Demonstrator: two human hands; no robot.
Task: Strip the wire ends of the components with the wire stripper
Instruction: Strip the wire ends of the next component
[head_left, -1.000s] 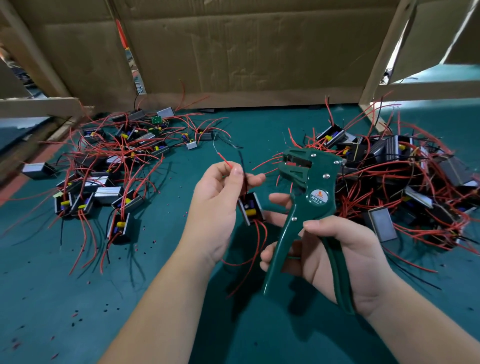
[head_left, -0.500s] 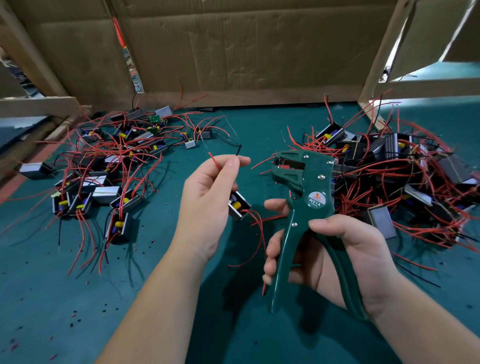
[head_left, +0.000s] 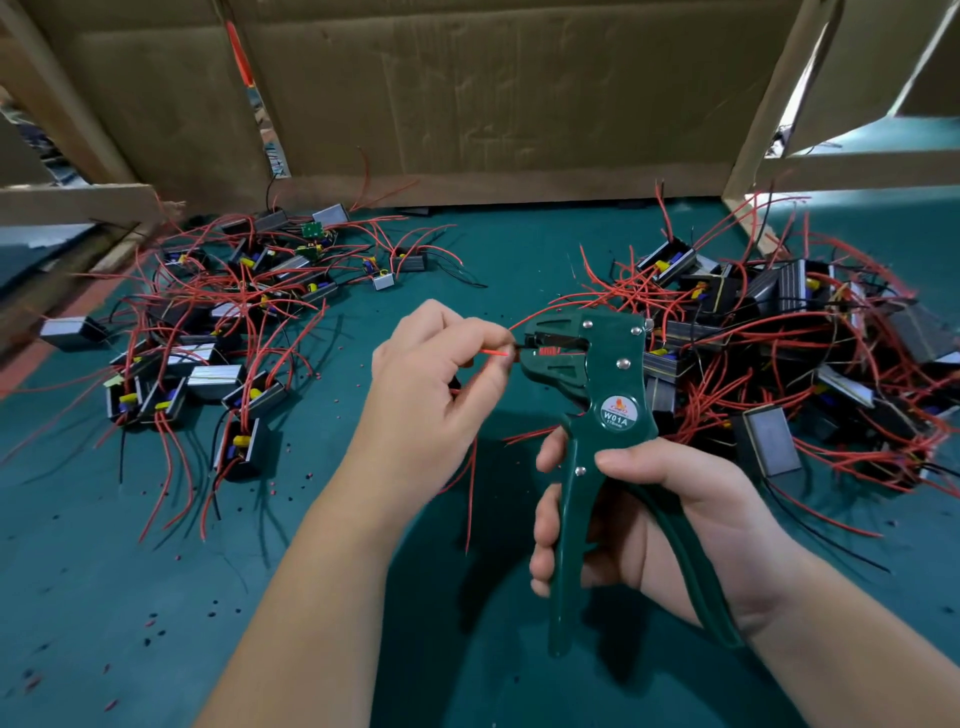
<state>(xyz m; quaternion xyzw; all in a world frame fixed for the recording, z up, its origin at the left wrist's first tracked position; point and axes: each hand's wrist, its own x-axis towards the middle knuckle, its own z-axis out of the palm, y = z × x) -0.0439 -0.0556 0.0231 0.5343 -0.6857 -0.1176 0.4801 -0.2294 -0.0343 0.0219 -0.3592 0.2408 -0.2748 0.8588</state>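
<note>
My right hand (head_left: 670, 514) grips the two handles of a dark green wire stripper (head_left: 597, 395), head up, jaws facing left. My left hand (head_left: 431, 395) pinches a red wire (head_left: 493, 352) between thumb and fingers, and the wire's tip sits at the mouth of the stripper's jaws. The component that this wire belongs to is hidden behind my left hand; other red leads (head_left: 470, 493) hang down below it.
A pile of small black-and-silver components with red wires (head_left: 208, 332) lies on the green mat at the left. A bigger tangled pile (head_left: 789, 358) lies at the right. Cardboard walls (head_left: 493, 104) close the back. Bits of cut insulation (head_left: 156, 629) dot the mat.
My left hand has carried the red wire end rightward to the stripper's jaws. The component, visible under that hand before, is now hidden. The stripper stays upright in my right hand.
</note>
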